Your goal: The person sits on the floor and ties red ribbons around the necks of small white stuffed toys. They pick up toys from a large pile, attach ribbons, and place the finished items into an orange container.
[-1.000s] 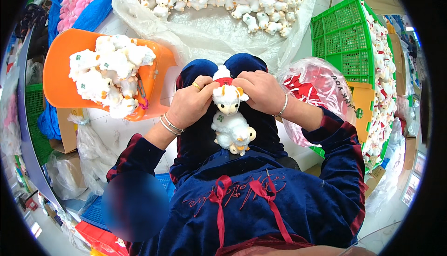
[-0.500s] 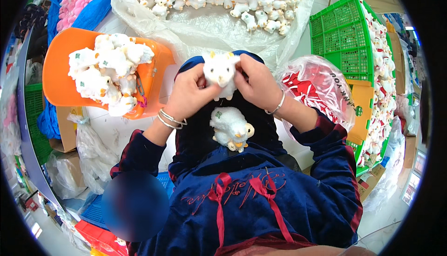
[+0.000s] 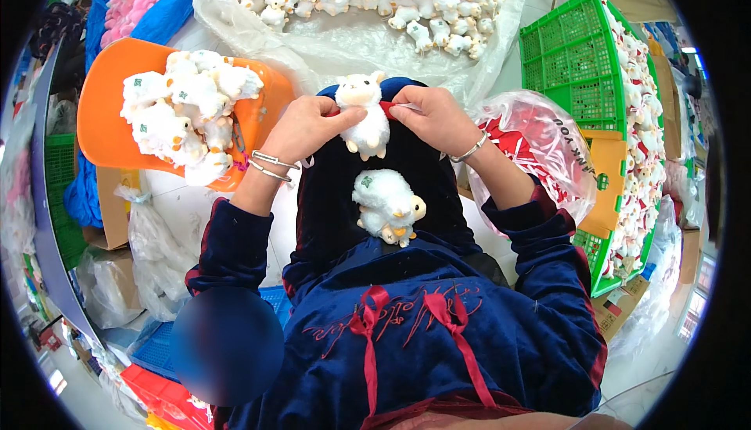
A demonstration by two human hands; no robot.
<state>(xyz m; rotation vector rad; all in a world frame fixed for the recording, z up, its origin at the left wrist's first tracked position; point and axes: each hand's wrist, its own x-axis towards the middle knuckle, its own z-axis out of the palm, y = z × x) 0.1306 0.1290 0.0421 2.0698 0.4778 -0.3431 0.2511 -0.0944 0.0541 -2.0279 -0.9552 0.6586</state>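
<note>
Above my knees, a small white plush animal (image 3: 365, 127) hangs with its head up and its feet pointing towards me. My left hand (image 3: 309, 127) is closed on it, the thumb pressed across its chest below the face. A strip of red fabric (image 3: 386, 109) runs at its neck and stands out to its right. The far end of that strip is pinched between the fingers of my right hand (image 3: 438, 123). More white plush animals (image 3: 383, 195) lie on my lap, one showing a green mark.
On the left, an orange chair (image 3: 109, 117) bears a heap of white plush animals (image 3: 184, 117). Ahead, many more lie on a clear plastic sheet (image 3: 344, 43). To the right are a clear bag (image 3: 532, 145) of red fabric pieces and a green crate (image 3: 575, 62) beside white-and-red toys.
My hands have spread apart, and the right one has left the plush animal's side. The toy has turned slightly, and the red strip, unseen before, now shows between my hands.
</note>
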